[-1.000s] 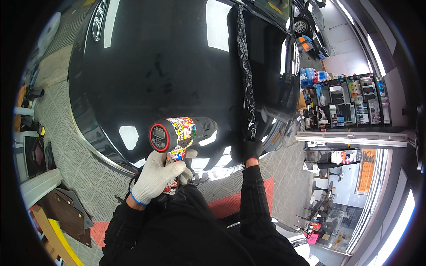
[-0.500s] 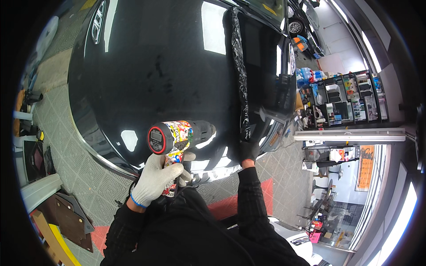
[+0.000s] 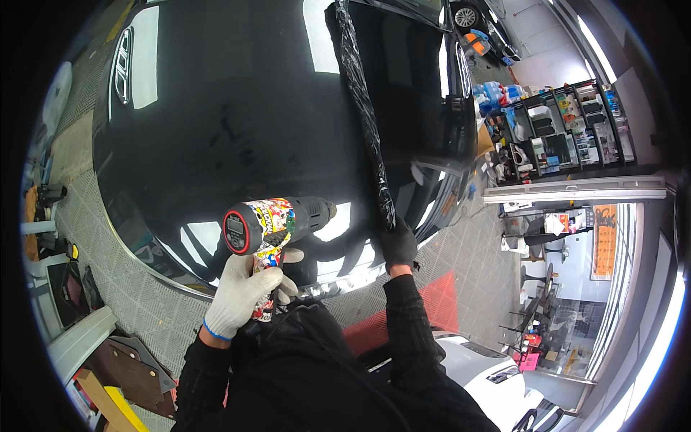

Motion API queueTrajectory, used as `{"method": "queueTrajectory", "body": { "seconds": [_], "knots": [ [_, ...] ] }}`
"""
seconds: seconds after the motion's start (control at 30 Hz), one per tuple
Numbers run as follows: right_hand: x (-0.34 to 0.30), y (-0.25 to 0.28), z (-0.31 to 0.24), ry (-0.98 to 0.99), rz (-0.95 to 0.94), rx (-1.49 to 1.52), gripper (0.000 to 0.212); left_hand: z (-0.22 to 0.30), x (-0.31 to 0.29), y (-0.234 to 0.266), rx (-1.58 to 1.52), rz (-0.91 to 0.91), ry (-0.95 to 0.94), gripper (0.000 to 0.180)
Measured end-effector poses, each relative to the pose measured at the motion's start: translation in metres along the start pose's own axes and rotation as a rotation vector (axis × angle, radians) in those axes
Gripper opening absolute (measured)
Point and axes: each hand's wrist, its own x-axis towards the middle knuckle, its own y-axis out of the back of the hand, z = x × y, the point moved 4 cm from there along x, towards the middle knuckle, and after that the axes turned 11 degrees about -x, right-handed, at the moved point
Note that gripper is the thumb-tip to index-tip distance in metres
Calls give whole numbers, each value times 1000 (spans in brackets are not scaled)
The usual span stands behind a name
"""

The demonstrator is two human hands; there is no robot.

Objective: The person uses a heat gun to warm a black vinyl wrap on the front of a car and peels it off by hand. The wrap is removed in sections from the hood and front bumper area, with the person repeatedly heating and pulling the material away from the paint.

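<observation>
My left hand [image 3: 241, 294], in a white knit glove, is wrapped round the handle of a heat gun [image 3: 277, 222] covered in colourful stickers. Its nozzle points right, over the front of a glossy black car hood [image 3: 223, 93]. In a black glove, my right hand [image 3: 399, 248] grips the near end of a long crumpled strip of black film [image 3: 362, 119]. That strip runs up the hood toward the windshield. Smooth black surface shows on both sides of it. The right fingertips are partly hidden by the dark glove and film.
Stocked shelves [image 3: 568, 129] and a glass-walled room [image 3: 561, 288] stand to the right. A white car [image 3: 489, 381] is behind me at the lower right. Brown mats [image 3: 129, 371] lie at lower left on the grey grid floor [image 3: 122, 237]. Another dark car [image 3: 497, 36] stands far right.
The hood and surroundings have shifted left in view. The film strip now slants more, its far end further left. The heat gun sits slightly left of before; both hands keep their grips.
</observation>
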Motion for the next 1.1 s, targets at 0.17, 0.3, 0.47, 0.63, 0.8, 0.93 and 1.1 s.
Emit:
{"method": "queueTrajectory", "body": {
  "seconds": [0.17,0.3,0.47,0.63,0.8,0.93,1.1],
  "knots": [
    [-3,-11,33,-137,-204,-138,41,10,-3,9,36,-42,57,50],
    [-7,-11,36,-94,-208,-128,32,19,-5,15,87,-76,81,52],
    [-1,-10,34,-55,-266,-148,43,19,-3,16,165,-81,54,49],
    [1,-14,35,-88,-255,-163,40,0,-20,13,138,-47,-18,53],
    [0,-10,25,-66,-225,-76,33,-19,-31,14,126,-51,-53,49],
    [0,-3,14,-38,-175,-136,31,-31,-37,17,78,-95,-13,48],
    [2,0,14,-76,-210,-137,32,-40,-41,26,44,-120,-26,49]
  ]
}}
